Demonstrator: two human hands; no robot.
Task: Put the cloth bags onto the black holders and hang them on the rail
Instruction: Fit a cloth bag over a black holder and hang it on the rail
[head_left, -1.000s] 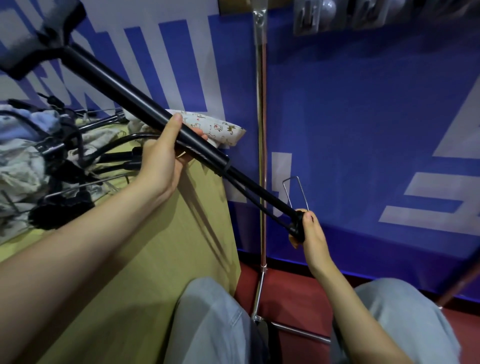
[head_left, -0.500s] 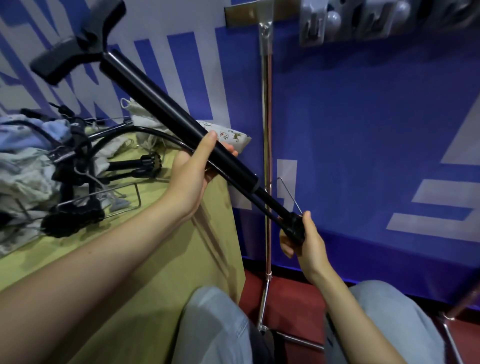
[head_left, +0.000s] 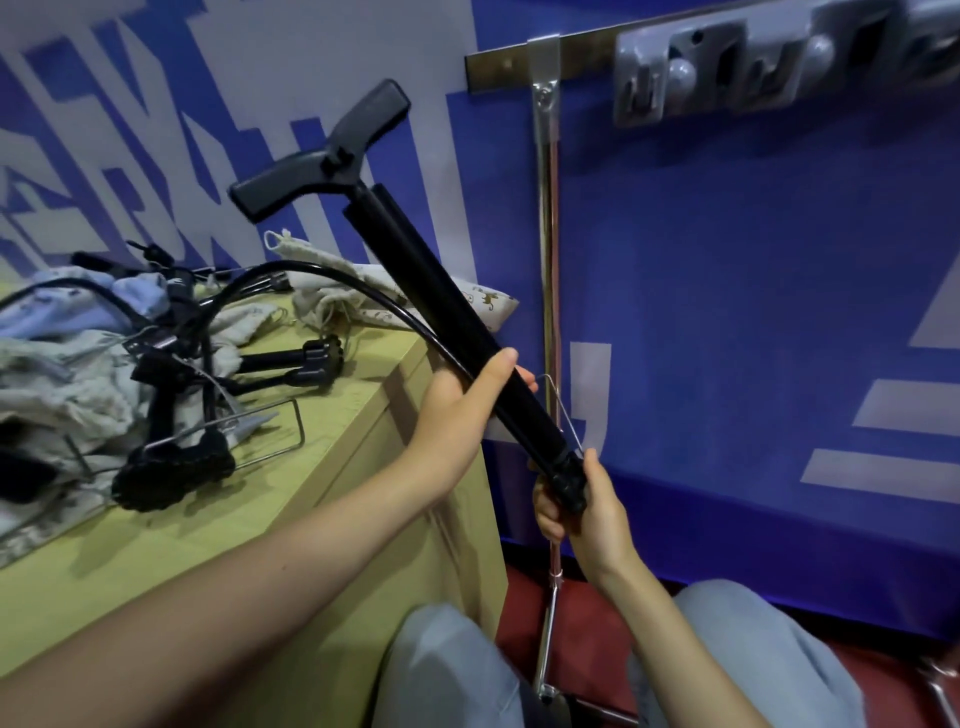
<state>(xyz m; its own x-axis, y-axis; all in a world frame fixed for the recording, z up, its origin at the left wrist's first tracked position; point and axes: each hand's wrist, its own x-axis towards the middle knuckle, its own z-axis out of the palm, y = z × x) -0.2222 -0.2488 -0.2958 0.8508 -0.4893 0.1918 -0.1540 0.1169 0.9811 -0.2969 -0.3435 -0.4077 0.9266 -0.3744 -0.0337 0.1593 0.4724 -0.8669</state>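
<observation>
L hand (head_left: 457, 410) wraps black holder (head_left: 441, 312) mid-shaft, tilted, T-end up-left | R hand (head_left: 582, 512) grips its low end by wire loop (head_left: 563, 415) | bags (head_left: 358, 291) + more holders (head_left: 291, 364) piled on tabletop (head_left: 322, 441) at left | steel pole (head_left: 549, 249) just behind | rail (head_left: 509, 67) up top

No readable text — blue banner (head_left: 727, 312) bears only white shapes.

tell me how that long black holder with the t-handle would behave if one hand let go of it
The black holder looks rigid: it spans straight between the left hand on its shaft and the right hand at its lower end. Its T-handle end sticks out high, so it would probably swing down. The smooth tube may slide in a loose grip.
</observation>
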